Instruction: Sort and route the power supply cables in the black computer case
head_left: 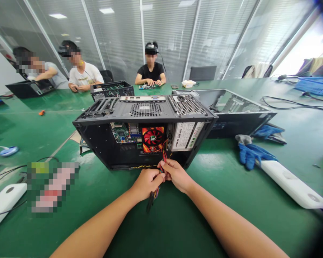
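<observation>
A black computer case (97,143) lies on the green table with its open side facing me. Inside show a motherboard (120,132), a red cooling fan (153,139) and a power supply (187,137) with a white label. A bundle of coloured cables (164,153) comes out of the case near the power supply. My left hand (146,182) is closed around this bundle, and a dark connector (150,201) dangles below it. Fingers of my right hand (176,173) pinch the same cables just above, touching the left hand.
Behind the case stands another open case (239,123). Blue gloves (254,154) and a white power strip (293,182) lie at right. Another white strip (8,204) and a blurred-out item (54,186) are at left. Three people sit across the table (102,222).
</observation>
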### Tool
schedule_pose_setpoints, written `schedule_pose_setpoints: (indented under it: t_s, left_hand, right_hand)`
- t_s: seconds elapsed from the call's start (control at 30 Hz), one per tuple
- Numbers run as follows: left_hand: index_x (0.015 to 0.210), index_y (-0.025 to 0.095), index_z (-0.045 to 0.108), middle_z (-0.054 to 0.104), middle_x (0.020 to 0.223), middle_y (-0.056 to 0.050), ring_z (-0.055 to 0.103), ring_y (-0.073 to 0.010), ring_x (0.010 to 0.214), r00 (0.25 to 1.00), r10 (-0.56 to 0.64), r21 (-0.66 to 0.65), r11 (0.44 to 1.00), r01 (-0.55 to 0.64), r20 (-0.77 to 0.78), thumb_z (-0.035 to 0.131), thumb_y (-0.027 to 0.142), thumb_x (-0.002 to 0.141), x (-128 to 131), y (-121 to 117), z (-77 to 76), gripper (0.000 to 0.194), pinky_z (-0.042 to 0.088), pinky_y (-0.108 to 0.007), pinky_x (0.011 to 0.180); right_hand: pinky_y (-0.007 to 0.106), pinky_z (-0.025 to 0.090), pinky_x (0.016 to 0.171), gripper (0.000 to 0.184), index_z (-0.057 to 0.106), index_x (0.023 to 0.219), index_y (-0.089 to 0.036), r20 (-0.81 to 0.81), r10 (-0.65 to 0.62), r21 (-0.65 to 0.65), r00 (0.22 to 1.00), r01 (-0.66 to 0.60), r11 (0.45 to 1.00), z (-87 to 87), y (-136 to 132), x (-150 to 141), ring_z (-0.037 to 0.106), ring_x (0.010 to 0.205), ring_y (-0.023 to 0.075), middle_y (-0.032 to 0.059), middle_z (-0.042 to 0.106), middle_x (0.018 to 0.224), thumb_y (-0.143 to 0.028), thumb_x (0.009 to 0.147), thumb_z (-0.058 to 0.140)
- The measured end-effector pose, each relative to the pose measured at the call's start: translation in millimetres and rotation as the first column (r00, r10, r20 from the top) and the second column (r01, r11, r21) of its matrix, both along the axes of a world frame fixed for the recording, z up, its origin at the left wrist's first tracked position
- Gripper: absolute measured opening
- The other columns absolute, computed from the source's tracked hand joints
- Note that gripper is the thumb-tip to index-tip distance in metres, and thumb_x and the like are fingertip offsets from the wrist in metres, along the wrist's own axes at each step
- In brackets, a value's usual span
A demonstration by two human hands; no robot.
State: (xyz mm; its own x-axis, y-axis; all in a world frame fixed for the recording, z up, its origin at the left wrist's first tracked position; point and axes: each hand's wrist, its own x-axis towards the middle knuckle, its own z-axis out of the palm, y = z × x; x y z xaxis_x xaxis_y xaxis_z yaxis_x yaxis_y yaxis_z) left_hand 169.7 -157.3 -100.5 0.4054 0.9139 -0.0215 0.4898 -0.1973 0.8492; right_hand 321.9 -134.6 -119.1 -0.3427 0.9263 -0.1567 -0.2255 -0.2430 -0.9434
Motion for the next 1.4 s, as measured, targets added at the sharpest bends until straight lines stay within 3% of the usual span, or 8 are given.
schedule_pose_setpoints:
  t_s: [0.2,0.63,0.73,0.87,1.0,1.13,1.23,1.4]
  left_hand:
    - [0.069,0.014,0.062,0.051,0.051,0.004,0.047,-0.0097,0.048,1.000,-0.007,-0.024,1.000,0.008,0.028,0.046,0.031,0.089,-0.1,-0.7,-0.3,0.031,0.034,-0.020,0.052]
    - [0.072,0.015,0.063,0.063,0.066,-0.005,0.057,-0.0151,0.058,0.942,0.122,0.376,0.927,0.005,-0.313,0.046,0.026,0.093,0.6,-4.6,-7.9,0.030,0.034,-0.026,0.058]
    - [0.065,0.015,0.060,0.058,0.058,-0.002,0.053,-0.0131,0.053,0.974,0.074,0.282,0.959,-0.011,-0.215,0.046,0.026,0.092,0.8,-3.1,-6.4,0.033,0.033,-0.024,0.055]
    - [0.066,0.015,0.060,0.050,0.049,0.003,0.048,-0.0104,0.046,0.999,0.025,-0.045,0.999,-0.023,0.037,0.048,0.036,0.089,0.9,-0.1,-3.7,0.034,0.033,-0.021,0.050]
    - [0.074,0.014,0.060,0.050,0.050,0.003,0.047,-0.0096,0.043,0.973,0.045,-0.320,0.947,0.031,0.227,0.050,0.054,0.085,-1.0,0.6,-2.5,0.042,0.033,-0.020,0.045]
    - [0.075,0.014,0.059,0.050,0.049,0.004,0.044,-0.0086,0.040,0.964,0.063,-0.376,0.926,0.041,0.259,0.050,0.058,0.083,-2.5,0.1,-2.6,0.046,0.030,-0.019,0.042]
    - [0.075,0.014,0.059,0.050,0.050,0.003,0.046,-0.0097,0.043,0.976,0.037,-0.322,0.946,0.034,0.213,0.048,0.051,0.086,-1.8,-0.1,-2.4,0.040,0.032,-0.020,0.045]
    - [0.061,0.016,0.055,0.047,0.048,0.003,0.045,-0.0097,0.047,0.998,0.028,0.069,0.997,-0.023,-0.062,0.047,0.030,0.090,1.1,-2.0,-1.5,0.033,0.029,-0.022,0.051]
  right_hand:
    - [0.021,0.025,0.043,0.047,0.061,0.078,-0.014,0.002,0.033,-0.003,0.999,-0.033,0.999,0.1,0.2,0.1,0.046,0.043,0.0082,-0.0060,0.046,0.048,-0.060,0.073,0.069]
    - [0.023,0.021,0.045,0.044,0.061,0.073,-0.014,0.109,-0.081,0.100,0.991,0.071,0.992,-2.5,-0.4,-2.8,0.029,0.045,0.0058,-0.0076,0.039,0.052,-0.058,0.075,0.066]
    - [0.023,0.020,0.046,0.045,0.060,0.073,-0.014,0.096,-0.070,0.097,0.993,0.061,0.993,0.1,-0.8,-2.8,0.028,0.045,0.0055,-0.0078,0.038,0.051,-0.059,0.074,0.067]
    - [0.023,0.023,0.045,0.046,0.061,0.077,-0.015,0.026,-0.027,0.055,0.999,0.026,0.998,1.4,-1.3,-1.9,0.038,0.044,0.0074,-0.0068,0.042,0.049,-0.060,0.074,0.067]
    - [0.023,0.026,0.045,0.042,0.063,0.084,-0.015,-0.027,-0.004,0.024,1.000,0.004,1.000,-0.3,-1.2,-0.3,0.047,0.045,0.0095,-0.0044,0.049,0.051,-0.056,0.077,0.067]
    - [0.023,0.029,0.045,0.040,0.062,0.084,-0.016,-0.042,-0.013,0.016,0.999,0.014,1.000,-1.3,-1.3,-0.1,0.047,0.046,0.0096,-0.0042,0.050,0.053,-0.055,0.077,0.068]
    - [0.023,0.031,0.046,0.041,0.061,0.080,-0.016,-0.043,-0.021,0.004,0.999,0.022,1.000,-0.9,-1.9,-1.3,0.045,0.045,0.0093,-0.0049,0.048,0.054,-0.056,0.075,0.070]
    - [0.023,0.025,0.047,0.045,0.060,0.072,-0.015,0.027,-0.089,0.044,0.996,0.088,0.995,0.7,-2.3,-3.5,0.032,0.048,0.0068,-0.0069,0.039,0.054,-0.059,0.072,0.071]
